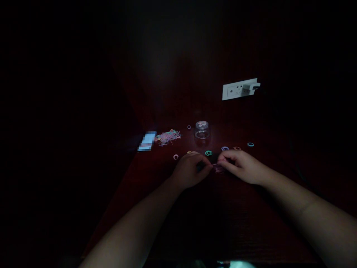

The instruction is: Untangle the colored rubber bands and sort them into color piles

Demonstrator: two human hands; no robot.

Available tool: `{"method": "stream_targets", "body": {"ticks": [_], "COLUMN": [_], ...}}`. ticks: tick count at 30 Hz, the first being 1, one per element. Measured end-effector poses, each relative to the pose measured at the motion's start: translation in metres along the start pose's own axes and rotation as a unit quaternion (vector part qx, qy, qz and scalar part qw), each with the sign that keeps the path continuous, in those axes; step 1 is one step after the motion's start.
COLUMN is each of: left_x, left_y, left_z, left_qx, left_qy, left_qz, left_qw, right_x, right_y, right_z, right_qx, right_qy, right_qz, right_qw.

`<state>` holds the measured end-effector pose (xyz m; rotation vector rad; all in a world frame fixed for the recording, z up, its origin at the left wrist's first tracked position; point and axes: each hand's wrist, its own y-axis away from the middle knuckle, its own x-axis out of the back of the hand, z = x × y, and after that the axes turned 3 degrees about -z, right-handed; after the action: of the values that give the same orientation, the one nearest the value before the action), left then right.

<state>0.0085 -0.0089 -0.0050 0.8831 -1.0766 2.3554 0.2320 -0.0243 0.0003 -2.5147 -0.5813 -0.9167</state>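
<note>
My left hand (192,169) and my right hand (242,165) meet over the dark red table, thumb and fingertips of each pinched together. Between the fingertips runs a thin pinkish elastic band (214,164), dim and partly covered by the fingers. Just under it lies a small purplish-pink cluster (219,170), too dark to make out clearly. Beyond my hands, small elastic bands form a loose row: a pink one (176,158), green ones (206,153), purple ones (225,148), an orange one (237,148) and a blue one (250,144). A yellow one is mostly behind my left hand.
A heap of mixed coloured bands (168,137) lies at the back left, beside a lit, blurred-out phone-like screen (147,141). Behind the row stands a clear lidded jar (202,132), with a single pale band (189,127) near it. A wall socket (232,91) holds a plug.
</note>
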Motion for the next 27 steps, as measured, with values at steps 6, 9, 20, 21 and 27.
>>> {"method": "stream_targets", "body": {"ticks": [6,9,20,21,27], "left_x": [0.001,0.0,0.0,0.001,0.002], "left_y": [0.0,0.0,0.0,0.0,0.001], "left_z": [-0.001,-0.002,-0.001,-0.001,0.0], "left_qx": [0.002,0.003,-0.028,-0.026,-0.019], "left_qy": [-0.004,-0.007,-0.003,-0.004,-0.02], "left_qz": [0.019,0.012,0.003,0.002,-0.028], "left_qw": [1.0,1.0,1.0,1.0,0.999], "right_x": [0.004,0.001,0.004,0.007,0.022], "right_y": [0.001,0.001,-0.002,-0.002,0.0], "right_z": [0.004,0.001,0.006,0.009,0.019], "right_qx": [0.008,0.01,0.011,0.006,-0.037], "right_qy": [0.045,0.0,0.019,0.037,0.123], "right_qz": [0.048,0.035,0.054,0.077,0.1], "right_qw": [0.998,0.999,0.998,0.996,0.987]}}
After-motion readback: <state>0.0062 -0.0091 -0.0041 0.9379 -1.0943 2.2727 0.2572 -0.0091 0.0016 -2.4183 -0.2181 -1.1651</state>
